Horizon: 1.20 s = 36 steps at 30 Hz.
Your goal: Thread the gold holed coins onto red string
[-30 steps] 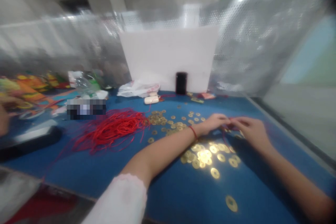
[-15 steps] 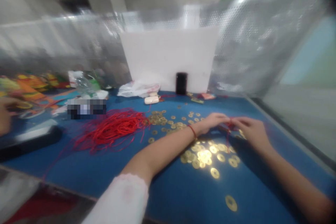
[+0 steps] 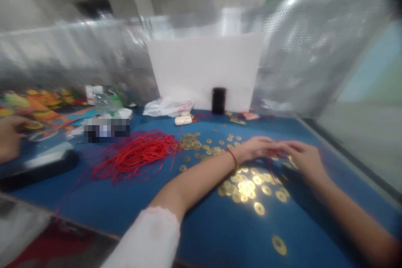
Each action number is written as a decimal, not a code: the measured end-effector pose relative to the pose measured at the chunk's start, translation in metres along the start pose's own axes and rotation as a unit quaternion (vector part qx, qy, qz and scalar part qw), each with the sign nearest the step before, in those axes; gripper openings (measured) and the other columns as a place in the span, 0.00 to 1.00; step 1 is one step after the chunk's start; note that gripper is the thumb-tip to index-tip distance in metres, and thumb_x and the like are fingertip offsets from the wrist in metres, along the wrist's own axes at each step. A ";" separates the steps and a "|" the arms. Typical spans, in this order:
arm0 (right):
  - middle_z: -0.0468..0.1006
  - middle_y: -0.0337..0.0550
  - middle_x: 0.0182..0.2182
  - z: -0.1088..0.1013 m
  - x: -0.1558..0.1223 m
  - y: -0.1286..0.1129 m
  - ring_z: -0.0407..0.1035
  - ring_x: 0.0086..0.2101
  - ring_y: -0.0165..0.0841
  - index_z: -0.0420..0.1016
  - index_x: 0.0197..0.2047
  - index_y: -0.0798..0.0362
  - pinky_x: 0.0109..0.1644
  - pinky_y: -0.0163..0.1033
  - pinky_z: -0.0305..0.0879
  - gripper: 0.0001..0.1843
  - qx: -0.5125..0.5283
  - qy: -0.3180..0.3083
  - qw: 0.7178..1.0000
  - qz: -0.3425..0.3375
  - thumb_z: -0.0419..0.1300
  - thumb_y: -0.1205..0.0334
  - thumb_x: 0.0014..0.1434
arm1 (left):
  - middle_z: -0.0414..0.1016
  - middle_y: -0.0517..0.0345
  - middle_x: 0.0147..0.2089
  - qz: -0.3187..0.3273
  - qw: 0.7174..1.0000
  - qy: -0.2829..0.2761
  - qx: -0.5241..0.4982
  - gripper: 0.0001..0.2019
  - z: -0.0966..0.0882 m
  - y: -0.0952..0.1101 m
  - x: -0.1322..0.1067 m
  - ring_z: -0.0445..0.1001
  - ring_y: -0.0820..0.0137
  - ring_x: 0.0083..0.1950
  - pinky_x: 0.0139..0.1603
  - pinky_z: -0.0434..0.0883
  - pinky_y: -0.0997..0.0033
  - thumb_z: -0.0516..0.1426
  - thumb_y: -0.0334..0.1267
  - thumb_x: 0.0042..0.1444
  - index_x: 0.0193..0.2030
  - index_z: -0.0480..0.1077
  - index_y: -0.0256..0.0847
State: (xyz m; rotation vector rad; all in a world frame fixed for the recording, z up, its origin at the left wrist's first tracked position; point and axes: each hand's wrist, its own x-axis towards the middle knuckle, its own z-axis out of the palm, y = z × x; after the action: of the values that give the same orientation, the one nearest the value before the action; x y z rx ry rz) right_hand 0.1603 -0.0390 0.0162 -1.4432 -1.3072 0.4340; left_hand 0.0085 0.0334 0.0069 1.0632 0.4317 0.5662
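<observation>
Left hand: the left hand lies right of centre in the frame, fingers curled in and meeting the other hand; a red band circles its wrist.
Right hand: the right hand sits just to the right of it, fingertips pressed against the left hand's.
Grip: both hands pinch a bit of red string between their fingertips; blur hides how many fingers close on it and whether a coin is held with it.
Held string: a short red strand shows at the meeting point of the hands and trails down over the coins below; its ends cannot be made out.
Coins: gold coins with holes lie scattered on the blue counter, a bright cluster just below the hands, a duller spread toward the centre, and one lone coin at lower right.
String heap: a loose pile of red cord lies left of centre, well apart from the hands.
Back of counter: a white board stands upright with a small dark cylinder in front of it; a crumpled plastic bag lies beside it.
Left edge: another person's hand enters at middle left, cut off by the frame, near colourful items too blurred to name.
Hidden: a pixelated patch covers something at middle left; the perforated screen behind is smeared by motion.
</observation>
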 end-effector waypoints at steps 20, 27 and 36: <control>0.74 0.41 0.19 -0.013 0.003 0.001 0.65 0.23 0.34 0.79 0.28 0.51 0.28 0.38 0.56 0.19 -0.143 -0.012 0.986 -0.088 0.58 0.44 0.49 | 0.75 0.57 0.29 0.040 0.997 0.048 0.047 0.24 0.002 -0.005 0.002 0.73 0.75 0.30 0.37 0.69 0.72 0.73 0.44 0.30 0.33 0.75 0.32; 0.75 0.44 0.24 -0.007 -0.009 -0.007 0.66 0.25 0.32 0.77 0.30 0.51 0.31 0.37 0.58 0.18 -0.188 0.069 0.961 -0.191 0.56 0.46 0.57 | 0.72 0.61 0.26 0.060 0.992 0.109 -0.028 0.19 0.006 -0.002 0.000 0.66 0.82 0.23 0.26 0.63 0.79 0.72 0.40 0.35 0.30 0.71 0.33; 0.73 0.42 0.21 0.008 -0.012 -0.004 0.65 0.22 0.31 0.78 0.28 0.52 0.27 0.36 0.55 0.30 -0.229 0.025 0.935 -0.271 0.48 0.37 0.62 | 0.72 0.61 0.26 0.065 0.988 0.127 -0.067 0.14 0.003 -0.004 0.005 0.69 0.80 0.26 0.27 0.63 0.79 0.70 0.36 0.41 0.31 0.71 0.33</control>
State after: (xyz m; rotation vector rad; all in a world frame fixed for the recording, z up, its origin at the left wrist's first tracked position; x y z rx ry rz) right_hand 0.1480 -0.0467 0.0124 -1.3669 -1.7639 -0.2931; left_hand 0.0158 0.0328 0.0041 0.8976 0.5407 0.8411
